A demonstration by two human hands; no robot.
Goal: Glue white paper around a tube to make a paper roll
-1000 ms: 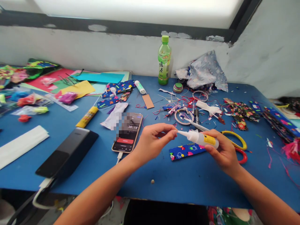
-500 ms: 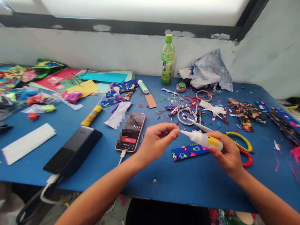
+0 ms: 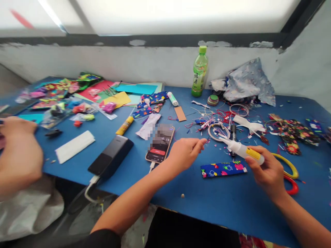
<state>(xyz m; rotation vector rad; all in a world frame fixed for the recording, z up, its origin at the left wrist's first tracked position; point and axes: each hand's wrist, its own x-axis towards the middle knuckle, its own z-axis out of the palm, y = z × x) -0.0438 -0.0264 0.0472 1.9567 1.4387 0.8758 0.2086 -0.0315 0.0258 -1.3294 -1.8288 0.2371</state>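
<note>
My right hand grips a small white glue bottle with a yellow label, its thin nozzle pointing up and to the left. My left hand is closed in a pinch at the middle of the table, apart from the nozzle; whatever lies between its fingertips is too small to make out. Below and between the hands, a blue patterned fabric strip lies flat. Scissors with red and yellow handles rest partly hidden behind my right hand. A black marker stands out behind the bottle.
A phone and a black power bank lie left of my hands. Thread scraps, a wire coil and a green tea bottle are farther back. At the far left is another person's arm. A folded white cloth lies nearby.
The view has turned left, bringing another person's arm into sight. My left fingertips and the glue nozzle, close together before, are now farther apart. The fabric strip shows more fully.
</note>
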